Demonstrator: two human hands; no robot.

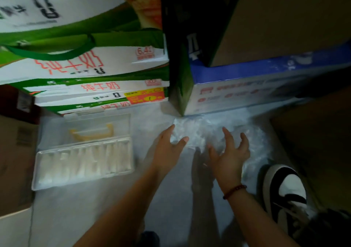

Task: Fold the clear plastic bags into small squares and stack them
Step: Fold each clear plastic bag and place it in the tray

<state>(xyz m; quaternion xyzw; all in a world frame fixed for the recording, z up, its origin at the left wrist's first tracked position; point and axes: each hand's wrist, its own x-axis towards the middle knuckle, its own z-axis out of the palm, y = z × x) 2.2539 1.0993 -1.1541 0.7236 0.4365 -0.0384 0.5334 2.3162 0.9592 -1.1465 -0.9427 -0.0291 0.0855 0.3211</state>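
Observation:
A crumpled heap of clear plastic bags (207, 131) lies on the pale floor, right against the foot of the blue and white carton. My left hand (169, 148) reaches toward the heap's left edge with fingers spread, thumb out to the right. My right hand (230, 151), with a bead bracelet at the wrist, hovers over the heap's near side, fingers spread and slightly bent. Neither hand grips anything. More clear plastic (256, 151) trails to the right of my right hand.
Stacked green and white milk cartons (91, 87) fill the back left. A blue and white carton (247, 91) sits behind the bags. A clear plastic tray (83, 161) lies left. A brown cardboard box (313, 142) stands right, with a black and white shoe (284, 189) in front of it.

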